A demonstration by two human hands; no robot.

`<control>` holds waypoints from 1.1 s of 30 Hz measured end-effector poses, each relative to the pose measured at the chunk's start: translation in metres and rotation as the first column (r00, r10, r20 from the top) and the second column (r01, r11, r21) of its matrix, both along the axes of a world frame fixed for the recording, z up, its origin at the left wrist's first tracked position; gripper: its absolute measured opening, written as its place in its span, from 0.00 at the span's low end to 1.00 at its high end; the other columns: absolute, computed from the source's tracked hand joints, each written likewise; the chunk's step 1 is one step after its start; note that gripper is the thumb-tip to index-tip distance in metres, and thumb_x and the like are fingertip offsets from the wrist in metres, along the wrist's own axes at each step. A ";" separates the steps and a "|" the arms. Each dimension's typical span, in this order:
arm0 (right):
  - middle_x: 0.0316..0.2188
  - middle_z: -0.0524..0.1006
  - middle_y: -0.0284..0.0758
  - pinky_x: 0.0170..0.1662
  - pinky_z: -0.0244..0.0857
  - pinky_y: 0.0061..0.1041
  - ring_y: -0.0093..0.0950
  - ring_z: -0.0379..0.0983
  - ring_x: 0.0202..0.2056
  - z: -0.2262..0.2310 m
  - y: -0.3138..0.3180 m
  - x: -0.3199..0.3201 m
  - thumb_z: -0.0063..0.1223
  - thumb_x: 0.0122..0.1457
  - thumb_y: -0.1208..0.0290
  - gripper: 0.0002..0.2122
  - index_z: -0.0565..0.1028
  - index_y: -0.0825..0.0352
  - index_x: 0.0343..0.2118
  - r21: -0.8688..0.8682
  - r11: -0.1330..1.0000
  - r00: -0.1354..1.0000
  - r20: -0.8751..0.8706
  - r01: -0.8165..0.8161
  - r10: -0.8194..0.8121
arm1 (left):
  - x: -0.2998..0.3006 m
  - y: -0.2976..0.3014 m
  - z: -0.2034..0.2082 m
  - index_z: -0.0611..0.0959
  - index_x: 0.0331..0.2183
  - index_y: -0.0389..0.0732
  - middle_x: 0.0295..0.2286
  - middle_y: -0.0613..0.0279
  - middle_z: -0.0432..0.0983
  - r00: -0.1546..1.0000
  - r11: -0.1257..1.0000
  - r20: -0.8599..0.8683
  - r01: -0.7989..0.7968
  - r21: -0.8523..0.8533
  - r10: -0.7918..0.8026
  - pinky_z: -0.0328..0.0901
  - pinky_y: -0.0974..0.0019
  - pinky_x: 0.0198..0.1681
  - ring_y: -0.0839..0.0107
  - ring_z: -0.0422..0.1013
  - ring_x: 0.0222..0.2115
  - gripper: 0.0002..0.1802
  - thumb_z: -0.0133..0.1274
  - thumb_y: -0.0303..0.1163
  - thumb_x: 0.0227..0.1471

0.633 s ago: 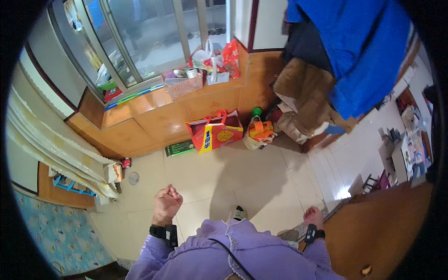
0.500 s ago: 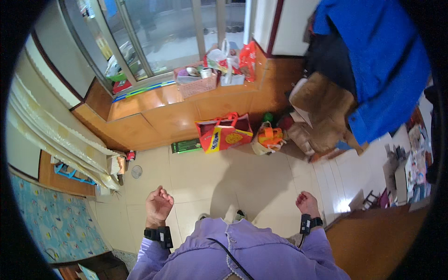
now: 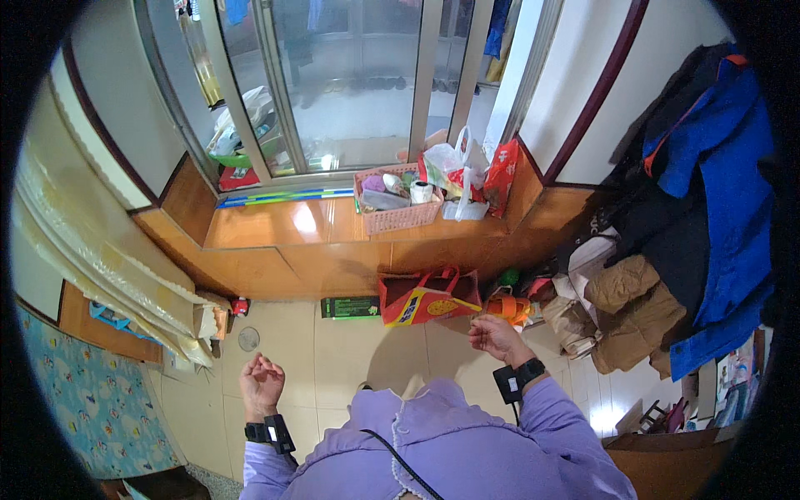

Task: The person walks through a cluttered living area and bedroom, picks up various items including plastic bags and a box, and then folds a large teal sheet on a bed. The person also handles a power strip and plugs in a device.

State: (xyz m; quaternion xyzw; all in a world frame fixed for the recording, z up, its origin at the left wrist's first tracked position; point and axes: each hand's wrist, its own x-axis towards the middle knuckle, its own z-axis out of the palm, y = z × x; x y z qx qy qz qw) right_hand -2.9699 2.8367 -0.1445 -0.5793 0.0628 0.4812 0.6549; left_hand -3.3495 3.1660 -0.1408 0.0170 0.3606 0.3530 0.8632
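My left hand hangs above the tiled floor at the left, palm turned up. Its fingers are loosely curled in, with nothing visible in them. My right hand is stretched forward, fingers bent together, and no object shows in it. It appears in front of a bag with orange contents, overlapping it in view; contact cannot be made out. Just left of that hand stands a red shopping bag with red handles. A flat green box lies beside the bag. Each wrist wears a black strapped device.
On the wooden ledge stand a pink basket of small items and several plastic bags. Brown paper bags and a hanging blue garment fill the right. A pale curtain hangs left; a round drain is in the floor.
My right hand has moved forward and left, toward the bags by the ledge. My left hand has shifted slightly left and nearer. The whole view has tilted up and turned, showing more of the window.
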 end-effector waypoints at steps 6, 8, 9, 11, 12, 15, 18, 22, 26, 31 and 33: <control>0.24 0.74 0.34 0.26 0.67 0.21 0.23 0.72 0.23 0.095 0.060 0.142 0.50 0.55 0.70 0.07 0.70 0.67 0.33 -0.174 0.972 0.892 0.396 -0.158 0.217 | 0.099 0.072 0.083 0.77 0.32 0.42 0.24 0.68 0.72 0.980 0.942 0.127 0.109 0.317 -0.156 0.66 0.69 0.32 0.75 0.68 0.25 0.08 0.48 0.33 0.51; 0.23 0.73 0.33 0.25 0.67 0.21 0.22 0.71 0.23 0.115 0.081 0.198 0.50 0.56 0.70 0.06 0.70 0.67 0.32 -0.039 0.988 0.873 0.465 -0.146 0.148 | 0.129 0.078 0.096 0.76 0.33 0.41 0.26 0.68 0.71 0.966 0.942 0.226 0.044 0.333 -0.125 0.66 0.70 0.33 0.76 0.67 0.25 0.10 0.47 0.36 0.53; 0.23 0.73 0.32 0.25 0.67 0.20 0.21 0.71 0.23 0.123 0.099 0.231 0.50 0.56 0.70 0.06 0.70 0.66 0.32 -0.070 0.988 0.851 0.503 -0.134 0.151 | 0.150 0.078 0.100 0.76 0.34 0.41 0.26 0.68 0.71 0.963 0.936 0.232 0.051 0.349 -0.140 0.66 0.70 0.33 0.76 0.67 0.26 0.09 0.47 0.35 0.53; 0.23 0.73 0.31 0.26 0.68 0.19 0.20 0.71 0.22 0.122 0.126 0.280 0.50 0.56 0.69 0.06 0.70 0.65 0.32 -0.065 0.989 0.831 0.537 -0.132 0.146 | 0.189 0.079 0.103 0.76 0.35 0.42 0.26 0.68 0.72 0.963 0.939 0.200 0.107 0.326 -0.179 0.65 0.69 0.33 0.74 0.67 0.26 0.08 0.47 0.32 0.51; 0.23 0.73 0.30 0.25 0.67 0.19 0.19 0.71 0.22 0.115 0.138 0.301 0.49 0.55 0.71 0.06 0.69 0.65 0.33 -0.042 0.993 0.844 0.525 -0.108 0.114 | 0.207 0.081 0.102 0.76 0.35 0.43 0.27 0.67 0.72 0.951 0.952 0.227 0.142 0.272 -0.207 0.66 0.68 0.34 0.73 0.68 0.26 0.08 0.47 0.31 0.50; 0.25 0.74 0.33 0.27 0.67 0.21 0.22 0.71 0.23 0.074 0.176 0.350 0.52 0.52 0.71 0.10 0.69 0.67 0.36 -0.117 0.984 0.835 0.523 -0.132 0.174 | 0.245 0.082 0.095 0.76 0.35 0.41 0.27 0.66 0.72 0.971 0.965 0.192 0.093 0.246 -0.142 0.65 0.66 0.35 0.72 0.68 0.27 0.09 0.46 0.31 0.51; 0.30 0.74 0.38 0.34 0.68 0.29 0.31 0.73 0.30 0.024 0.218 0.374 0.58 0.46 0.67 0.20 0.69 0.70 0.41 -0.293 0.951 0.725 0.633 -0.099 0.271 | 0.259 0.085 0.088 0.77 0.35 0.41 0.27 0.66 0.72 0.972 0.975 0.219 0.029 0.219 -0.079 0.65 0.66 0.36 0.72 0.67 0.27 0.09 0.46 0.31 0.51; 0.43 0.69 0.45 0.48 0.60 0.38 0.43 0.65 0.46 -0.007 0.256 0.391 0.65 0.35 0.59 0.42 0.57 0.69 0.55 -0.602 0.799 0.355 0.745 -0.006 0.564 | 0.271 0.095 0.081 0.77 0.35 0.41 0.27 0.66 0.72 0.982 0.983 0.187 0.005 0.183 -0.039 0.65 0.65 0.37 0.72 0.67 0.28 0.10 0.45 0.31 0.51; 0.51 0.62 0.52 0.58 0.47 0.34 0.45 0.54 0.55 -0.033 0.281 0.395 0.64 0.37 0.62 0.45 0.50 0.69 0.58 -0.738 0.660 0.337 0.663 0.143 0.668 | 0.298 0.105 0.066 0.77 0.35 0.41 0.26 0.66 0.72 0.977 0.981 0.202 0.035 0.193 -0.075 0.64 0.65 0.37 0.72 0.68 0.27 0.09 0.45 0.30 0.50; 0.40 0.69 0.47 0.49 0.58 0.39 0.45 0.64 0.47 -0.077 0.279 0.426 0.55 0.44 0.66 0.26 0.65 0.66 0.49 -0.808 0.586 0.271 0.579 0.064 0.769 | 0.339 0.108 0.031 0.78 0.33 0.40 0.25 0.66 0.74 0.972 0.984 0.182 0.128 0.127 -0.150 0.64 0.66 0.36 0.73 0.68 0.26 0.08 0.47 0.30 0.49; 0.35 0.72 0.47 0.43 0.62 0.35 0.44 0.68 0.40 -0.082 0.276 0.441 0.49 0.46 0.70 0.19 0.68 0.65 0.44 -0.529 0.847 0.270 0.809 -0.056 0.523 | 0.355 0.108 0.017 0.78 0.32 0.39 0.23 0.66 0.74 0.980 0.991 0.149 0.125 0.047 -0.131 0.64 0.66 0.34 0.73 0.68 0.24 0.07 0.47 0.29 0.49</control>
